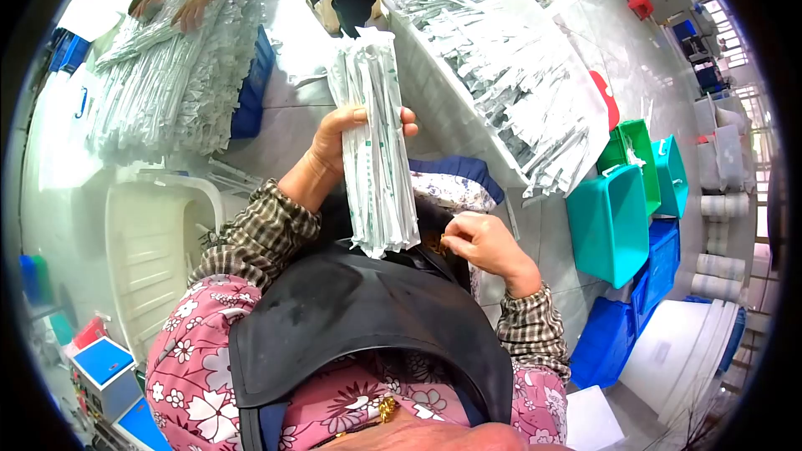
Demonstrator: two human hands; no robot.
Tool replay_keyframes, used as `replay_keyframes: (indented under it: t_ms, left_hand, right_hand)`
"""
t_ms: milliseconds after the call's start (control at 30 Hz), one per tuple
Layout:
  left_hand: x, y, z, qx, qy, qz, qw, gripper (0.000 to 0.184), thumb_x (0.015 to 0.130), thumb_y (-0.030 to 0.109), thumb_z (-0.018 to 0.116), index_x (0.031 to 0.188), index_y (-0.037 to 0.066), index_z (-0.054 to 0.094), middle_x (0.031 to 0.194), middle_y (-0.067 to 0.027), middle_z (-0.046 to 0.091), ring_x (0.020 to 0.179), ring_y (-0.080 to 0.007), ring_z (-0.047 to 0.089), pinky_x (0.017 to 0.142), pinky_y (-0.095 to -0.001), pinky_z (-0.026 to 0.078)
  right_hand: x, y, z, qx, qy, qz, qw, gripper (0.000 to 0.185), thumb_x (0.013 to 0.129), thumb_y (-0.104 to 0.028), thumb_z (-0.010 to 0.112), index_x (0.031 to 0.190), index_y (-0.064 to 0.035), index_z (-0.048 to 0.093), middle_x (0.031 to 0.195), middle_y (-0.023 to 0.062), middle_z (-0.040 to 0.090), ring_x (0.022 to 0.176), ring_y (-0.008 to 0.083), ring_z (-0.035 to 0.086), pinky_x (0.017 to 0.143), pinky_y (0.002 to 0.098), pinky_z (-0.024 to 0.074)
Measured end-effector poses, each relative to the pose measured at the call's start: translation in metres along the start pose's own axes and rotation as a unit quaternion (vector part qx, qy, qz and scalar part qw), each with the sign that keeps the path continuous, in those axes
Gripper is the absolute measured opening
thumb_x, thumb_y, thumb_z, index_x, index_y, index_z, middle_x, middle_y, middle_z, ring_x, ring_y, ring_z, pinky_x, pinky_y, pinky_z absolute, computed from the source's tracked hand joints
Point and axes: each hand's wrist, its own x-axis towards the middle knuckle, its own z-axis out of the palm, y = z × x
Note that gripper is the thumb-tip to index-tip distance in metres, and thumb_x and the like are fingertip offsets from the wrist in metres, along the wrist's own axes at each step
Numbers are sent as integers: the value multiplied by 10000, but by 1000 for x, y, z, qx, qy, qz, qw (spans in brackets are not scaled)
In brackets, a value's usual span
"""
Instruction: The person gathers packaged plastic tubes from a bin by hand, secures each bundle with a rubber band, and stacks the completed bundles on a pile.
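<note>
A thick bundle of long, thin white-wrapped sticks, with faint green print, stands lengthwise before my chest. My left hand is closed around its upper half, with the thumb in front and fingertips showing at the far side. The bundle's lower end is over the black apron. To the right of that end, my right hand is closed with its fingers curled together. Something small and brownish shows at its fingertips, too unclear to name.
A long white tub heaped with similar wrapped sticks stands ahead right. Another large pile lies at left, with another person's hands on it. Teal bins and blue crates stand at right, a cream plastic chair at left.
</note>
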Motion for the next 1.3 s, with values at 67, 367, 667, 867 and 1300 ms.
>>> replay_keyframes:
  t_ms: [67,367,667,867,1300]
  left_hand:
    - [3,-3,-2,-6,-16,-16,1000,574,771,262,639,1189,-108,508,1180,-213,571,1138,-335,559,892,-430,524]
    - [32,-12,16,32,-21,-31,999,564,767,250,653,1199,-84,510,1195,-232,560,1140,-347,550,914,-458,501]
    - [40,-24,-1,0,9,-64,998,512,773,226,616,1164,-89,519,1095,-222,612,1010,-332,621,877,-472,519]
    - [37,-26,8,-12,41,-79,996,403,793,201,619,1078,-79,561,955,-172,641,889,-289,656,785,-421,556]
    - [38,-21,31,64,13,-88,994,450,766,188,668,1104,-91,565,934,-175,641,824,-260,657,788,-375,540]
  right_hand:
    - [5,-8,-13,56,34,-11,998,72,789,-68,648,802,-17,599,763,64,606,702,168,583,657,288,461]
    - [64,-22,-12,239,118,63,962,85,880,-90,616,863,-8,600,770,-23,591,692,40,509,633,195,430]
    - [56,-11,-11,313,212,89,922,123,843,-48,646,802,-53,530,707,-35,540,598,26,470,544,182,397]
    - [31,2,-39,546,289,13,786,87,860,-54,582,859,-46,495,715,87,548,578,154,549,507,258,475]
    - [63,-18,-53,527,290,91,794,82,863,-58,610,862,-37,530,787,81,617,582,120,572,508,216,476]
